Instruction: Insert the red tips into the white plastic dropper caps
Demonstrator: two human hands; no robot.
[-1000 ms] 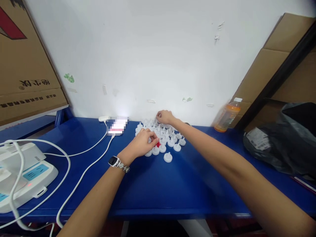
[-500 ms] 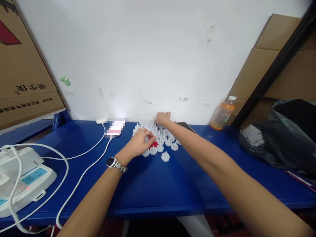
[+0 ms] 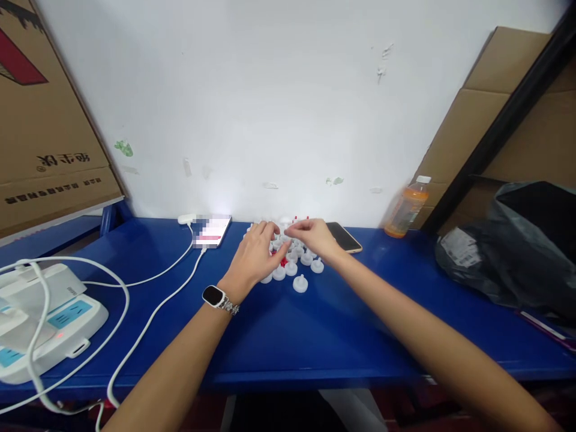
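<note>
Two bare forearms reach away from the viewer across a blue table (image 3: 288, 336). The left wrist wears a smartwatch (image 3: 213, 295) on a metal bracelet.

At the near left edge sits a white and light-blue device (image 3: 49, 321), with white cables (image 3: 148, 318) looping across the tabletop toward the wall.

Near the middle of the table, one white plastic cap (image 3: 300, 284) with a small raised stem lies alone, just in front of a cluster of similar white caps (image 3: 292, 264) standing close together. A small red piece (image 3: 282, 261) shows among them, beside the left thumb.

The left hand (image 3: 252, 257) hovers over the left side of the cluster, fingers curled and pinched together at the tips. The right hand (image 3: 314, 236) is above the far right side of the cluster, thumb and forefinger also drawn together. The fingertips of both hands meet above the caps; something small seems to be pinched there, but it is too small to tell what either hand holds.

Just beyond the right hand lies a dark phone (image 3: 344, 237), face up. Left of the cluster, a second phone (image 3: 211, 230) with a lit screen is plugged into a cable.

Farther right, an orange drink bottle (image 3: 407, 209) with a white lid stands by the white wall, and a dark plastic bag (image 3: 513, 246) rests at the right. Cardboard boxes (image 3: 42, 126) lean at the far left.
</note>
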